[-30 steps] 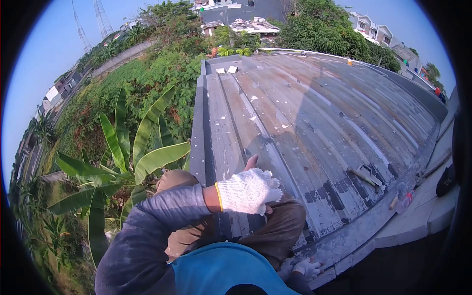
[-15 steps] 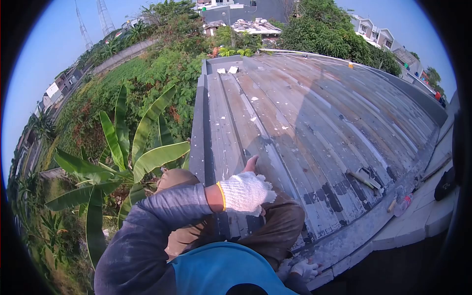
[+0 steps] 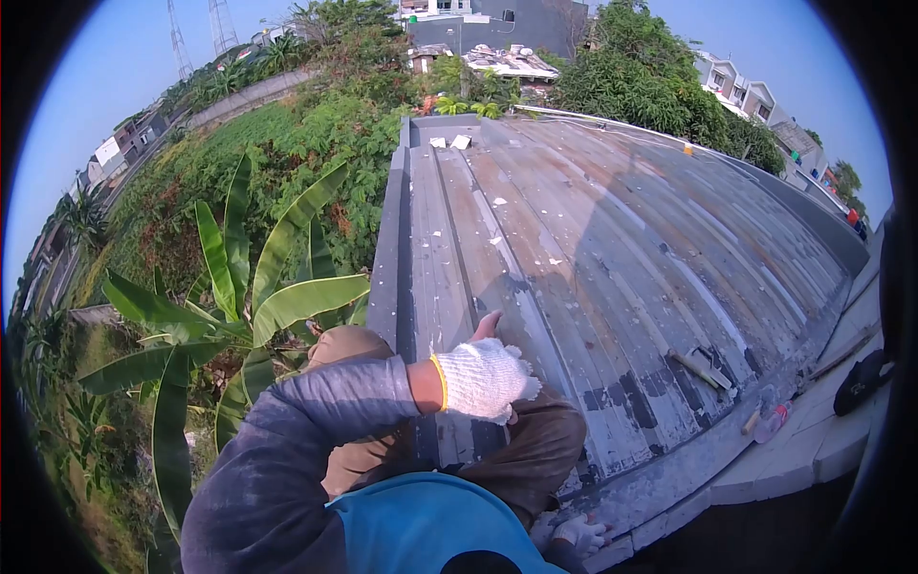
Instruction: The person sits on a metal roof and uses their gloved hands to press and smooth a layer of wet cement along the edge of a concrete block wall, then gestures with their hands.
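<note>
My left hand (image 3: 486, 383), in a white knit glove with a yellow cuff, lies across my lap above my folded legs (image 3: 535, 435). Its fingers bend down out of sight, so whatever they hold, if anything, is hidden. Just beyond the glove a bit of bare skin sticks up, perhaps a toe or a finger. Low in the view, my right hand (image 3: 581, 534), also gloved, rests beside my hip near the roof's edge. The fingers there are stretched out with bare tips, and nothing shows in them.
Ribbed, patchy grey roofing (image 3: 593, 287) spreads ahead, with white scraps on it. A scraper-like tool (image 3: 703, 367) lies to the right, near a clear plastic bottle (image 3: 773, 421). Pale blocks (image 3: 746, 486) form the right edge. Past the left parapet (image 3: 384, 239) grows a banana plant (image 3: 239, 306).
The view has shifted slightly. My right hand appears a little further left and lower; my left hand keeps nearly the same pose.
</note>
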